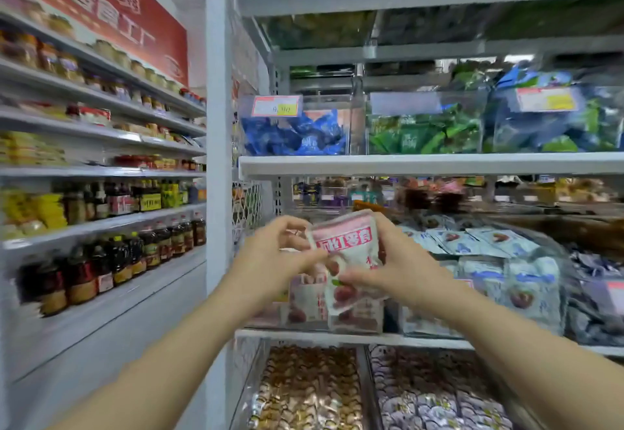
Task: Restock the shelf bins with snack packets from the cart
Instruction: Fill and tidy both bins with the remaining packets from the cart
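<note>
Two hands hold one pink-and-white snack packet (347, 250) at centre frame.
Our left hand (270, 257) pinches its left edge and our right hand (405, 267) curls round its right side, in front of the shelf bin (297, 315) of matching packets. We judge it light, soft and slick-filmed; the sealed edges should give the surest hold without crushing the contents.

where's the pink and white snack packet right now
The pink and white packet is mid-frame in the head view, pinched between the left hand and right hand, in front of the bin of matching packets.
</note>
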Motion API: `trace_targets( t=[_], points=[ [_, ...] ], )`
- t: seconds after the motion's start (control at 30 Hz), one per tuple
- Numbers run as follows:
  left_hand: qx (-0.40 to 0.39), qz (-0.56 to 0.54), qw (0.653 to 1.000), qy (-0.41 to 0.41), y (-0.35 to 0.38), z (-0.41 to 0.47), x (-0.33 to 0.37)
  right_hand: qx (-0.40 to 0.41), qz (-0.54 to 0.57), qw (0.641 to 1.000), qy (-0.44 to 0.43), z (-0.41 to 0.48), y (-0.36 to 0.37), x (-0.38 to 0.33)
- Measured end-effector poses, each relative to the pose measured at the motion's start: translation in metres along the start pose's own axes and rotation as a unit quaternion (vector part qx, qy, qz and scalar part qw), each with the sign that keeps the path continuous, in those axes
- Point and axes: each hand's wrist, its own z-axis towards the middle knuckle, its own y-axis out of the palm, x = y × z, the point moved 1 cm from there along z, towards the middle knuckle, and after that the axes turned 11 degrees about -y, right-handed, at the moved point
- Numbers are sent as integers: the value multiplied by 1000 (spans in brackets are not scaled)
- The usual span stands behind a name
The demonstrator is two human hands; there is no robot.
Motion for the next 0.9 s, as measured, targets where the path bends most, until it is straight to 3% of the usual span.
trace_targets(
  t=[0.03,0.1,0.2,0.3,0.47,0.6,0.77,0.9],
  points=[
    [23,2,1000,3,-9,14,-4,38,-7,999,-1,14,-2,4],
    [28,129,991,16,-20,39,-19,84,-12,996,-1,38,-1,11],
    [-56,322,945,14,-18,62,-40,70,-63,996,-4,61,13,25],
    [-97,379,920,20,-12,70,-41,46,-95,994,11,70,28,38],
    [-167,384,908,12,-14,76,-43,10,-78,997,19,71,43,52],
    [-178,314,932,-7,-16,76,-57,41,-44,998,28,73,52,50],
    [-148,190,969,-46,-16,70,-69,3,-66,997,49,74,52,52],
    [-105,137,983,-66,-16,68,-65,-2,-17,999,38,78,30,47]
  ],
)
